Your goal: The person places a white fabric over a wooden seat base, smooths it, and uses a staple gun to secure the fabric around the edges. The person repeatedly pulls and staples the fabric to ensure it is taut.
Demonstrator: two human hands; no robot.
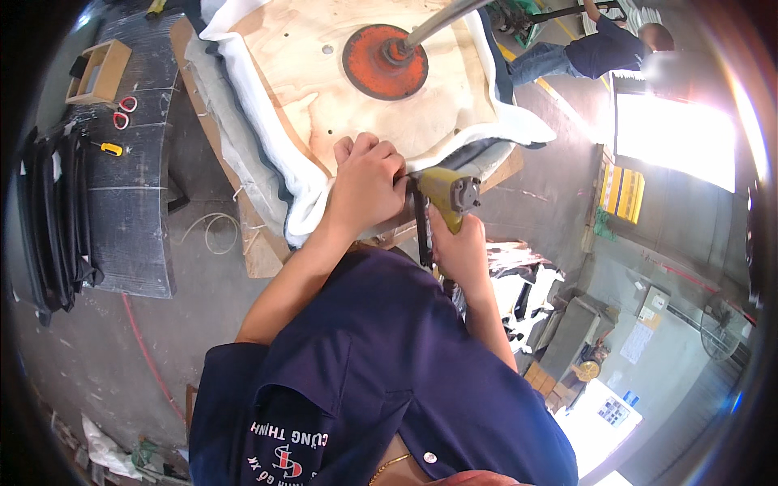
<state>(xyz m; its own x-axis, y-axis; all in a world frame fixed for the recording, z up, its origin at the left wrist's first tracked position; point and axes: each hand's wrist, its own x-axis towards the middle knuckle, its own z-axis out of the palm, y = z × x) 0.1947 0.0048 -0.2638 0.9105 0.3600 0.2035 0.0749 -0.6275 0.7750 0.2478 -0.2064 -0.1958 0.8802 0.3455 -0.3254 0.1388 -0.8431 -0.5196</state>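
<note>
A plywood panel [300, 89] lies in front of me, with white padding [271, 121] and dark fabric [478, 155] folded up around its edges. An orange-red disc [365, 73] on a metal rod presses on the panel's face. At the near edge my left hand [366, 185] is closed, fingers curled over the fabric edge; the exact pinch is hidden. My right hand [460, 247] grips a yellow-green staple gun [442, 190] by its handle. The gun's nose sits at the panel's near edge, right beside my left fingers.
On the left, a dark-covered table [130, 211] bears a wooden box [105, 74], red-handled scissors [122, 112], a yellow-handled tool [111, 149] and black fabric pieces [57, 219]. A red hose [146, 348] runs across the floor. Another person [600, 53] is at the far right.
</note>
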